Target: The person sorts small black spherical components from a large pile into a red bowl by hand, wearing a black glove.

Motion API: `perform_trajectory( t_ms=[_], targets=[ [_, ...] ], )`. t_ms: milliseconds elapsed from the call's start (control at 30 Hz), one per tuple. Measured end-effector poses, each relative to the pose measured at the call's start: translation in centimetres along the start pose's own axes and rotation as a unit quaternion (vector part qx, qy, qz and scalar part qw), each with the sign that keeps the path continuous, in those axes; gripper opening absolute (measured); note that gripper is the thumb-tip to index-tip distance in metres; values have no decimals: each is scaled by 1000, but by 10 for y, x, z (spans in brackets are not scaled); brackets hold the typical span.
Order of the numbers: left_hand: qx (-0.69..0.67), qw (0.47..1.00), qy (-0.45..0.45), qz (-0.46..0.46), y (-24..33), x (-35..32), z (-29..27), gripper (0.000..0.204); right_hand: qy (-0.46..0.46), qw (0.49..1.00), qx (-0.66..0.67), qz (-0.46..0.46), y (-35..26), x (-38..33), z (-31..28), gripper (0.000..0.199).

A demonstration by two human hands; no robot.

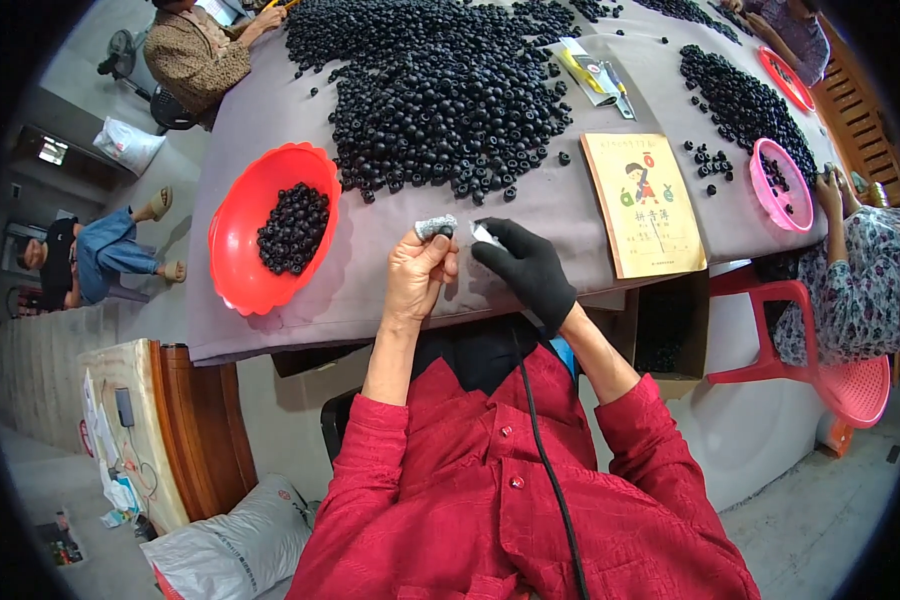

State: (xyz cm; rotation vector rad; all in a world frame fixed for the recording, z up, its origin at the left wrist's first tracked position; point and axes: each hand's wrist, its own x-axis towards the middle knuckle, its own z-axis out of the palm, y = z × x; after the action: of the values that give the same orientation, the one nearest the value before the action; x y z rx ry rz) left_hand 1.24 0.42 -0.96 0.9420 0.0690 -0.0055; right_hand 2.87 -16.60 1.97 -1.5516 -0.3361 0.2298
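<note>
My bare left hand (418,275) is raised just off the table's near edge, thumb and fingers closed on a small black ring-shaped part (443,232). Silvery wrapping (434,225) covers one of its fingertips. Close by on the right, my right hand (527,272) wears a black glove and pinches a small whitish piece (484,236), too small to name. A short gap separates the two hands. Beyond them spreads a big heap of similar black parts (440,120). To the left, a red scalloped bowl (228,235) holds a pile of black parts (295,228).
A yellow booklet (642,205) lies right of my hands, with a packaged cutter (600,78) behind it. A pink basket (782,185) and a red chair (820,340) stand at the right. Other people sit around the grey-covered table (260,335). A dark cable hangs down my front.
</note>
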Motion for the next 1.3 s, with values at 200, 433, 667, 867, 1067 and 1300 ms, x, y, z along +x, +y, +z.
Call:
perform_trajectory(
  t_ms=[200,433,667,867,1067,1300],
  targets=[
    [-40,999,-25,-12,2,-1,-2,15,-71,995,-77,3,-11,-2,0,37],
    [-29,999,-42,-10,-3,-2,0,18,-76,992,-97,-29,-5,-2,1,35],
    [-13,999,-33,-20,-1,-3,3,17,-73,991,-106,-35,-1,-2,2,35],
    [-18,999,-40,-17,-1,-3,3,17,-81,992,-98,-27,-6,-2,1,34],
    [-24,999,-37,-27,0,-3,4,16,-59,991,-115,-41,2,-2,3,34],
    [-15,999,-38,-17,0,-4,7,17,-75,975,-172,-116,2,-1,2,31]
  ],
)
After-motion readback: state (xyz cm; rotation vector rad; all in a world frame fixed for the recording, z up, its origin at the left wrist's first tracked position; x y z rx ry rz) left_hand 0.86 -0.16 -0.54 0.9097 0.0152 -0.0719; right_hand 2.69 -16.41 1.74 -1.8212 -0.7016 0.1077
